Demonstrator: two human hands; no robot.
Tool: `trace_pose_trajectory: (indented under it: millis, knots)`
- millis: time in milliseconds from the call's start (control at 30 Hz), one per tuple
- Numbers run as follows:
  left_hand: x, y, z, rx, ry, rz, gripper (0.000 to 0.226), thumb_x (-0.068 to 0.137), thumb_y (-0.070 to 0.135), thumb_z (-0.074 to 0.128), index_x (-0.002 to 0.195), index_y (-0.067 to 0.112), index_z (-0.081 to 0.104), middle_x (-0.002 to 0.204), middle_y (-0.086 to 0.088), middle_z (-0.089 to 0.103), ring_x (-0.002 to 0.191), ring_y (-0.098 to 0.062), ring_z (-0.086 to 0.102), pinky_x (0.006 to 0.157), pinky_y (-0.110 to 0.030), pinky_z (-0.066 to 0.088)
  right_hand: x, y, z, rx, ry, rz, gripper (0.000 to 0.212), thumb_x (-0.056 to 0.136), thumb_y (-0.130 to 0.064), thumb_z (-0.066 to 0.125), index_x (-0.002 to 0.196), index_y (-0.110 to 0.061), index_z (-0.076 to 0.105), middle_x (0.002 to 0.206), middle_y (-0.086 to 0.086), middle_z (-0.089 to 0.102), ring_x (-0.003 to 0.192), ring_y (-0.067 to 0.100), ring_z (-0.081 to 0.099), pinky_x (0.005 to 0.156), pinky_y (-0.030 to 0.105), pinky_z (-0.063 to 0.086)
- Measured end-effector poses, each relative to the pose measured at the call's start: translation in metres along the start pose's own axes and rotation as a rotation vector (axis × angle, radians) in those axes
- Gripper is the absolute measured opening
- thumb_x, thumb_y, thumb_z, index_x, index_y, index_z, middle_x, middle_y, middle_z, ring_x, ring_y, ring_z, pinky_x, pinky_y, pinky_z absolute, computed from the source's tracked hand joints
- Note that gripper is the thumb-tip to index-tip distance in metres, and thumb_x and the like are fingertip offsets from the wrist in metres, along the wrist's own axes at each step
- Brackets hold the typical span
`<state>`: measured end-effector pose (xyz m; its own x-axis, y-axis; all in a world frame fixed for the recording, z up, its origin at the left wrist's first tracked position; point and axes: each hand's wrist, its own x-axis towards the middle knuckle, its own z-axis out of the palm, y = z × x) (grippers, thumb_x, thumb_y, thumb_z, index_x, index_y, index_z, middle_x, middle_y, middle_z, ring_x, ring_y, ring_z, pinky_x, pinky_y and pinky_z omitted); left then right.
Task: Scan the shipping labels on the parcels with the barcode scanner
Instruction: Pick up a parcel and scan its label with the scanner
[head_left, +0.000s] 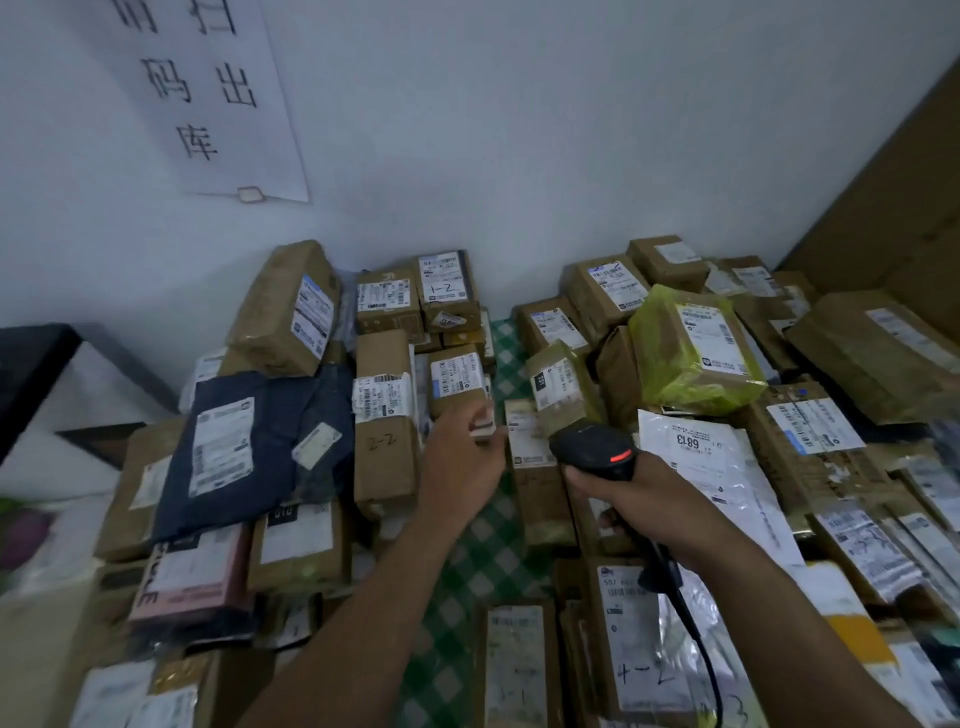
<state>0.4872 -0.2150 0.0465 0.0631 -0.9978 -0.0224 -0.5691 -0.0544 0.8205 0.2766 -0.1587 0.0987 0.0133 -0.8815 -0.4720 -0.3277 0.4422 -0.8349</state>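
My right hand (641, 493) grips a black barcode scanner (592, 447) with a red light on its head; its cable (696, 639) trails toward me. The scanner's nose sits against a small taped brown parcel (563, 387) with a white label. My left hand (460, 462) holds the near corner of a small brown parcel (457, 379) with a white shipping label, left of the scanner. Both are surrounded by many labelled parcels.
Brown boxes and a dark blue mailer bag (249, 447) pile up on the left. A yellow-green wrapped parcel (691, 348) and a white bag marked 6813 (691, 447) lie on the right. Green checked cloth (467, 571) shows between the piles. A wall stands behind.
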Motion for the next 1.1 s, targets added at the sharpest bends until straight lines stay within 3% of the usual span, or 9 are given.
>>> trace_pose_trajectory:
  millis: [133,267,333,433,567,733,833,967,1100]
  knots:
    - [-0.016,-0.020,-0.041,0.303,0.161,-0.047,0.046,0.096,0.038,0.068,0.140,0.028,0.056,0.150,0.000,0.047,0.141,-0.024,0.041,0.117,-0.042,0.038,-0.014,-0.012,0.020,-0.015,-0.040,-0.034,0.023,0.090,-0.042,0.077,0.112,-0.035,0.071,0.096,-0.007,0.080,0.064,0.009,0.069,0.063,0.028,0.054]
    - [-0.024,-0.034,-0.066,0.324,0.051,-0.243,0.083,0.095,0.044,0.070,0.158,0.013,0.027,0.166,-0.018,0.018,0.153,-0.038,0.015,0.121,-0.049,0.024,-0.022,-0.020,0.039,-0.048,-0.044,-0.062,0.031,0.089,-0.041,0.077,0.118,-0.033,0.070,0.097,-0.003,0.080,0.064,0.011,0.071,0.063,0.028,0.052]
    - [-0.024,-0.039,-0.070,0.346,-0.009,-0.312,0.094,0.093,0.048,0.071,0.160,0.010,0.017,0.164,-0.021,0.020,0.151,-0.041,0.021,0.120,-0.048,0.024,-0.024,-0.021,0.047,-0.069,-0.059,-0.063,0.033,0.090,-0.042,0.077,0.121,-0.035,0.069,0.096,-0.004,0.080,0.070,0.015,0.072,0.067,0.031,0.054]
    - [-0.026,-0.041,-0.069,0.377,0.011,-0.275,0.086,0.096,0.046,0.068,0.156,0.005,0.022,0.157,-0.020,0.034,0.144,-0.039,0.033,0.120,-0.046,0.025,-0.027,-0.022,0.053,-0.090,-0.059,-0.074,0.035,0.089,-0.042,0.077,0.122,-0.035,0.068,0.093,-0.007,0.080,0.072,0.016,0.073,0.067,0.031,0.054]
    - [-0.028,-0.046,-0.067,0.256,0.051,-0.362,0.094,0.096,0.047,0.066,0.160,0.001,0.014,0.161,-0.022,0.028,0.148,-0.039,0.025,0.121,-0.045,0.021,-0.032,-0.023,0.054,-0.081,-0.061,-0.069,0.031,0.090,-0.040,0.077,0.120,-0.033,0.069,0.092,-0.009,0.080,0.069,0.013,0.071,0.065,0.029,0.054]
    - [-0.032,-0.053,-0.060,0.252,-0.029,-0.423,0.101,0.082,0.058,0.076,0.157,0.013,0.025,0.155,-0.019,0.030,0.144,-0.040,0.029,0.118,-0.047,0.029,-0.033,-0.021,0.051,-0.077,-0.064,-0.060,0.030,0.091,-0.040,0.076,0.119,-0.032,0.070,0.093,-0.008,0.080,0.070,0.013,0.071,0.066,0.028,0.054]
    - [-0.029,-0.058,-0.055,0.121,-0.117,-0.448,0.107,0.070,0.072,0.076,0.154,0.019,0.037,0.151,-0.012,0.048,0.135,-0.035,0.048,0.113,-0.048,0.042,-0.033,-0.019,0.051,-0.075,-0.073,-0.064,0.030,0.092,-0.039,0.076,0.120,-0.032,0.069,0.091,-0.008,0.080,0.070,0.013,0.071,0.065,0.028,0.054]
    - [-0.034,-0.059,-0.047,-0.076,-0.047,-0.358,0.076,0.086,0.054,0.073,0.150,0.024,0.044,0.148,-0.003,0.054,0.128,-0.027,0.055,0.108,-0.044,0.046,-0.031,-0.017,0.053,-0.064,-0.074,-0.061,0.026,0.092,-0.037,0.076,0.116,-0.032,0.070,0.091,-0.005,0.080,0.068,0.013,0.069,0.065,0.029,0.054]
    - [-0.052,-0.063,-0.034,-0.225,0.060,-0.368,0.088,0.090,0.046,0.076,0.160,0.034,0.024,0.156,-0.003,0.045,0.139,-0.031,0.047,0.112,-0.045,0.040,-0.028,-0.013,0.052,-0.044,-0.074,-0.046,0.023,0.089,-0.039,0.079,0.109,-0.029,0.073,0.088,-0.004,0.080,0.070,0.015,0.068,0.068,0.031,0.054]
